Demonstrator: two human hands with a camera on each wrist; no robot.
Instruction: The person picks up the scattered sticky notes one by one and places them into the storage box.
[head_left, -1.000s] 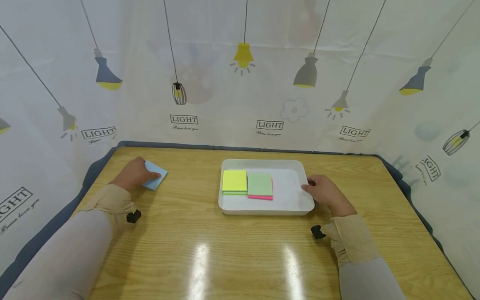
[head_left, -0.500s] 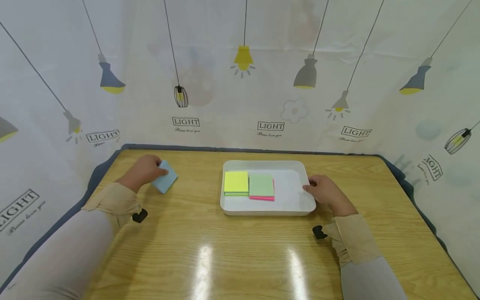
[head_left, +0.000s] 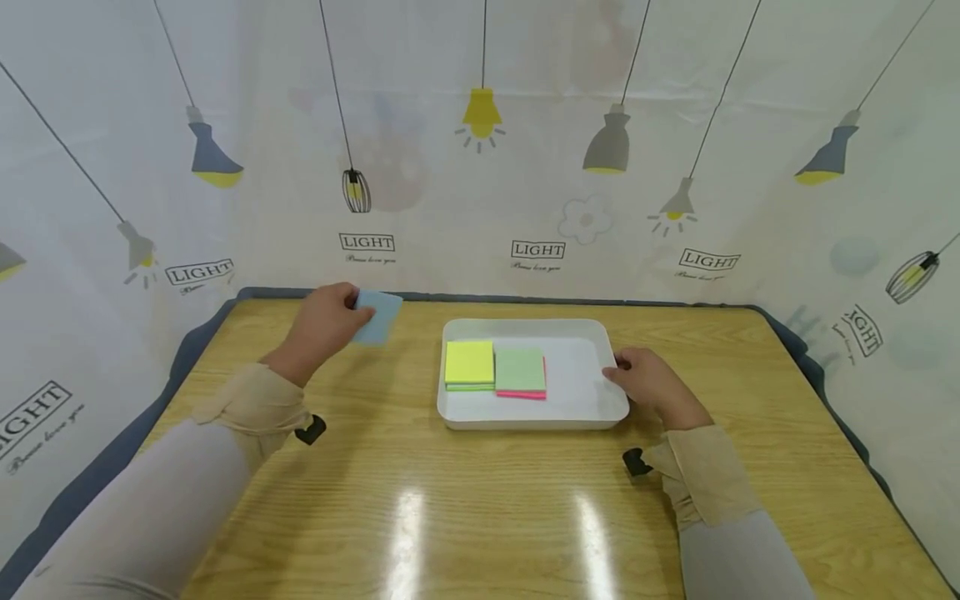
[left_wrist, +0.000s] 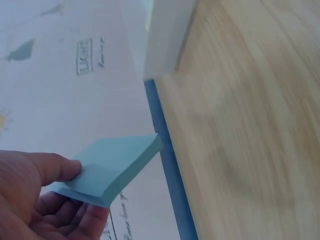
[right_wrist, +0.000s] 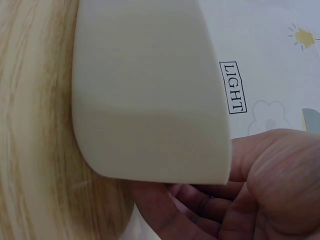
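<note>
My left hand (head_left: 322, 325) pinches a light blue pad of sticky notes (head_left: 377, 317) between thumb and fingers, raised above the table to the left of a white tray (head_left: 585, 408). In the left wrist view the thumb lies on the upper face of the pad (left_wrist: 117, 157), with curled fingers beneath. My right hand (head_left: 651, 383) grips the right end of the tray, thumb over the rim and fingers outside. The right wrist view shows fingers under the tray wall (right_wrist: 150, 100). Inside the tray, a yellow-topped stack (head_left: 469, 363) sits left of a green-topped stack (head_left: 521, 371) with pink below.
The tray stands on a wood-grain table (head_left: 480, 517). Behind the table and at both sides hangs a white curtain (head_left: 435, 167) printed with lamps. A dark blue edge (head_left: 525, 299) borders the table's back. Black mounts (head_left: 311, 429) are worn at the wrists.
My left hand has lifted the light blue sticky note pad off the table and carried it rightward, toward the tray. The right hand stays at the tray's right end.
</note>
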